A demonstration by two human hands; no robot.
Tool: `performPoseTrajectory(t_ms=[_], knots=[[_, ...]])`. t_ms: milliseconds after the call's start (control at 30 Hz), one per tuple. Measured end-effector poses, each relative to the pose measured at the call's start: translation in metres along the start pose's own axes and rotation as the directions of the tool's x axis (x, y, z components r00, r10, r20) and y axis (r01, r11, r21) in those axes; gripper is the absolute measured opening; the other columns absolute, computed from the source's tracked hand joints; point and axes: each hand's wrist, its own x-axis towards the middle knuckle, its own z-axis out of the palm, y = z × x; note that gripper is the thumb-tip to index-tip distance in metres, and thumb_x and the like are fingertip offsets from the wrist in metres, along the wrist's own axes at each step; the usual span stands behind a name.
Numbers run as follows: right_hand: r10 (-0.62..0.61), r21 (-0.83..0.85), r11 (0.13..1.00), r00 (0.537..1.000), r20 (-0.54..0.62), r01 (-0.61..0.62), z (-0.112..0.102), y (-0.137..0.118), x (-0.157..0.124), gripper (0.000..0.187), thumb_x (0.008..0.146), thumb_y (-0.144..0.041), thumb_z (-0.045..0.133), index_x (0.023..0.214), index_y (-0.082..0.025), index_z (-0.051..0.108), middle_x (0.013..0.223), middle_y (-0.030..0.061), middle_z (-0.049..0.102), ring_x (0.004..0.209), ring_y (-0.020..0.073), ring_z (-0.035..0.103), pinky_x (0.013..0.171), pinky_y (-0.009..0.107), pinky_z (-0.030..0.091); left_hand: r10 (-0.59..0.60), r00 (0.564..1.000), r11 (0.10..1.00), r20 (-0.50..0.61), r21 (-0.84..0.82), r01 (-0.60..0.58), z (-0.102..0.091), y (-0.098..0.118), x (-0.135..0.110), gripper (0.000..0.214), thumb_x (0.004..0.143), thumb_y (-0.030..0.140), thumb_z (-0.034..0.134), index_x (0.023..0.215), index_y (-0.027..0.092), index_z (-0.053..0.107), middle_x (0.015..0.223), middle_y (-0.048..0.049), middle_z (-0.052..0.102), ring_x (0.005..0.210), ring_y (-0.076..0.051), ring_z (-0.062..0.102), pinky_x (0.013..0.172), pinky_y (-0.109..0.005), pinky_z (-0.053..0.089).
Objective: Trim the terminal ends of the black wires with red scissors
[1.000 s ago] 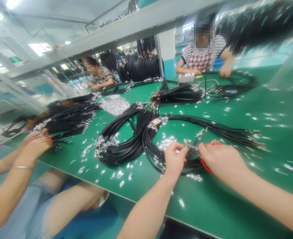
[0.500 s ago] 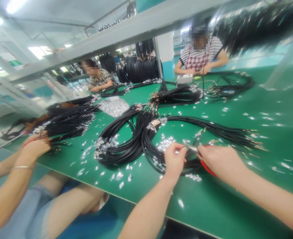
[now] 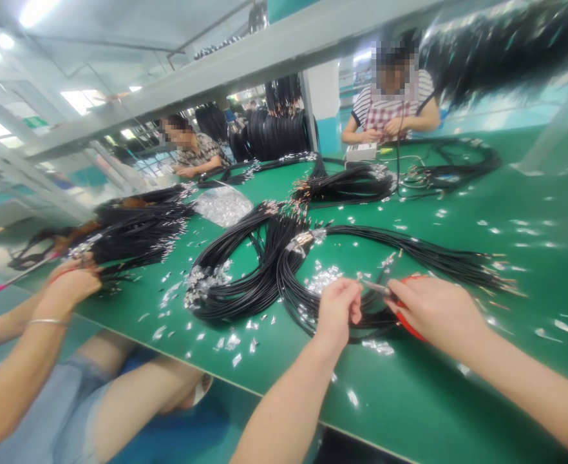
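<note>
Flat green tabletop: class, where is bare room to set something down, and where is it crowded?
Barest is the smooth green tabletop between the bare left forearm, bare right forearm and near edge, holding few silvery scraps. Crowded: beyond the left hand, among looped black cables and piled scraps.

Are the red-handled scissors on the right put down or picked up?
Picked up: the right hand is wrapped around the scissors' red handles, and the metal points toward the left hand.
</note>
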Motion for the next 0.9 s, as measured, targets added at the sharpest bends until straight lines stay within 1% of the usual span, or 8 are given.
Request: performPoseTrajectory(t_ms=[133, 267, 333, 433, 500, 633, 767, 900], knots=[[-0.005, -0.046, 0.999, 1.0, -0.016, 0.004, -0.005, -0.004, 0.008, 0.027, 0.085, -0.022, 0.043, 0.06, -0.017, 0.053, 0.049, 0.0004, 0.051, 0.048, 0.0113, 0.042, 0.054, 0.026, 0.02, 0.0, 1.0, 1.0, -0.011, 0.028, 0.0, -0.001, -0.002, 0.001, 0.024, 0.061, 0.031, 0.067, 0.061, 0.014, 0.051, 0.048, 0.0044, 0.044, 0.036, -0.004, 0.034, 0.032, -0.017, 0.023], [-0.025, -0.093, 0.995, 0.999, 0.031, 0.028, -0.006, -0.007, 0.01, 0.02, 0.079, -0.012, 0.045, 0.061, -0.017, 0.052, 0.05, 0.0009, 0.051, 0.048, 0.0119, 0.041, 0.054, 0.028, 0.019, 0.035, 0.999, 0.997, -0.041, 0.069, -0.032, -0.001, -0.005, 0.001, 0.023, 0.062, 0.031, 0.066, 0.062, 0.014, 0.051, 0.049, 0.0043, 0.046, 0.036, -0.003, 0.035, 0.032, -0.017, 0.023], [-0.018, -0.089, 0.996, 0.998, 0.054, 0.022, -0.006, -0.007, 0.01, 0.02, 0.078, -0.011, 0.045, 0.061, -0.017, 0.051, 0.05, 0.0008, 0.051, 0.048, 0.0118, 0.041, 0.054, 0.028, 0.019, 0.055, 0.997, 0.995, -0.058, 0.087, -0.049, 0.0, -0.005, 0.0, 0.023, 0.063, 0.031, 0.066, 0.062, 0.014, 0.051, 0.049, 0.0043, 0.046, 0.036, -0.003, 0.034, 0.033, -0.017, 0.021], [-0.001, -0.058, 0.998, 0.998, 0.07, 0.005, -0.007, -0.007, 0.01, 0.022, 0.08, -0.014, 0.043, 0.059, -0.017, 0.049, 0.048, 0.0006, 0.051, 0.047, 0.0118, 0.041, 0.054, 0.028, 0.017, 0.097, 0.993, 0.991, -0.061, 0.098, -0.091, 0.001, -0.004, -0.001, 0.021, 0.064, 0.031, 0.065, 0.064, 0.014, 0.052, 0.049, 0.0047, 0.046, 0.037, -0.003, 0.034, 0.034, -0.017, 0.021], [0.004, -0.074, 0.997, 0.997, 0.082, 0.003, -0.008, -0.007, 0.01, 0.02, 0.079, -0.014, 0.045, 0.059, -0.018, 0.049, 0.048, 0.0004, 0.051, 0.046, 0.0124, 0.043, 0.053, 0.028, 0.017, 0.145, 0.988, 0.983, -0.059, 0.125, -0.137, 0.001, -0.005, -0.002, 0.019, 0.066, 0.03, 0.064, 0.065, 0.014, 0.053, 0.05, 0.0046, 0.046, 0.039, -0.003, 0.034, 0.036, -0.017, 0.022], [-0.02, -0.143, 0.989, 0.995, 0.096, 0.034, -0.012, -0.008, 0.01, 0.017, 0.073, -0.007, 0.047, 0.06, -0.018, 0.049, 0.049, 0.0006, 0.051, 0.047, 0.0142, 0.045, 0.054, 0.029, 0.017, 0.255, 0.966, 0.943, -0.053, 0.234, -0.236, -0.002, -0.011, -0.002, 0.018, 0.069, 0.031, 0.062, 0.067, 0.014, 0.057, 0.053, 0.0036, 0.048, 0.042, -0.004, 0.037, 0.04, -0.017, 0.027], [-0.057, -0.178, 0.981, 0.995, 0.084, 0.071, -0.015, -0.008, 0.01, 0.016, 0.071, -0.005, 0.046, 0.063, -0.017, 0.05, 0.049, 0.0011, 0.052, 0.047, 0.0154, 0.047, 0.054, 0.029, 0.018, 0.283, 0.957, 0.925, -0.063, 0.282, -0.254, -0.005, -0.016, 0.0, 0.018, 0.069, 0.033, 0.063, 0.068, 0.015, 0.059, 0.056, 0.0021, 0.051, 0.046, -0.006, 0.041, 0.042, -0.018, 0.03], [-0.057, -0.171, 0.982, 0.993, 0.1, 0.074, -0.017, -0.008, 0.01, 0.015, 0.071, -0.004, 0.046, 0.063, -0.017, 0.049, 0.048, 0.0009, 0.051, 0.045, 0.0153, 0.047, 0.052, 0.028, 0.015, 0.31, 0.949, 0.914, -0.066, 0.294, -0.278, -0.006, -0.016, -0.001, 0.014, 0.069, 0.031, 0.062, 0.068, 0.016, 0.06, 0.057, 0.0015, 0.053, 0.05, -0.008, 0.044, 0.045, -0.019, 0.034]])
